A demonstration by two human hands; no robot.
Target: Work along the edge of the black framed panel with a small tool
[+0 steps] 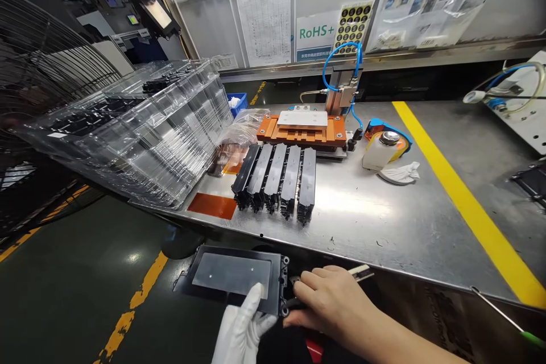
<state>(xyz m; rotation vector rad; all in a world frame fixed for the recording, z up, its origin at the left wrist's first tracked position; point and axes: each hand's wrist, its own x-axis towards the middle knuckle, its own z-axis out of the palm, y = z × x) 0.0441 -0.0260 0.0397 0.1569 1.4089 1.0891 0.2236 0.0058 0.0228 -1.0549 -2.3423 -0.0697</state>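
Observation:
In the head view, my left hand [243, 324], in a white glove, grips a black plastic housing [194, 287] by its lower edge. The thumb lies on the grey translucent rectangular panel in its middle. My bare right hand [330, 296] is closed at the housing's right end, by the corner holes. From behind its knuckles sticks out the pale end of a slim tool [362, 273]; its working tip is hidden, so its kind is unclear. The housing is held tilted in front of the table's near edge.
Several black parts [273, 176] stand in a row on the metal table [341, 227]. Behind them is an orange fixture [273, 132] with blue air tubes. Stacked clear trays [179, 136] stand left, a white bottle [379, 151] right. A green-handled tool [531, 341] lies lower right.

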